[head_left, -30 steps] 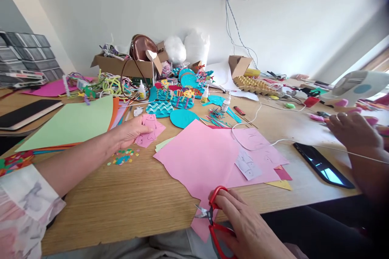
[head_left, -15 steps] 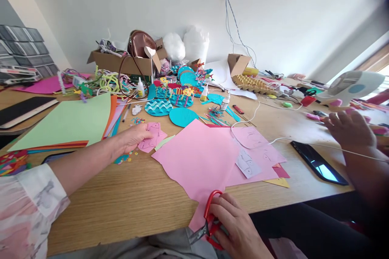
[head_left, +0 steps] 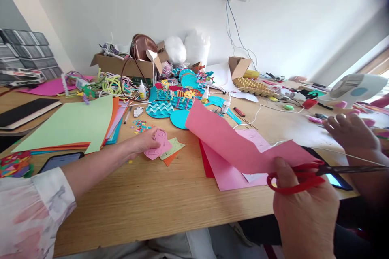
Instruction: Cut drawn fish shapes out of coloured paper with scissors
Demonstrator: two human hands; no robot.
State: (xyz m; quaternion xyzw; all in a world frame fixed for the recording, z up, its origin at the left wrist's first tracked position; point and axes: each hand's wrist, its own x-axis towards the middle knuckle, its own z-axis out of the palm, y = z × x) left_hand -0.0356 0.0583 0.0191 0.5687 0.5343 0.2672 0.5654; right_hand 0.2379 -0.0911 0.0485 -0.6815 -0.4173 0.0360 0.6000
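My left hand (head_left: 146,141) is closed in a pinch on a small pink paper cutout (head_left: 160,145) with drawn lines. This cutout overlaps a pale green paper piece (head_left: 174,145) and an orange one (head_left: 171,158) on the table. At the right, my right hand (head_left: 306,210) grips red-handled scissors (head_left: 296,186), whose dark blades point right. Between its thumb and fingers it also holds a large pink paper sheet (head_left: 225,135), raised and bent. Beneath that sheet lie more pink paper (head_left: 225,176) and a red sheet (head_left: 206,160).
Another person's hand (head_left: 354,133) rests at the right, by a dark phone (head_left: 340,181). A white cable (head_left: 331,150) crosses there. Glue bottles (head_left: 225,105) and blue paper crafts (head_left: 159,109) stand behind. Green sheets (head_left: 67,121) and a phone (head_left: 62,162) lie left.
My right hand has risen and moved right, lifting the large pink sheet along with the scissors. My left hand has shifted slightly right with the pink cutout, and the green and orange pieces now show.
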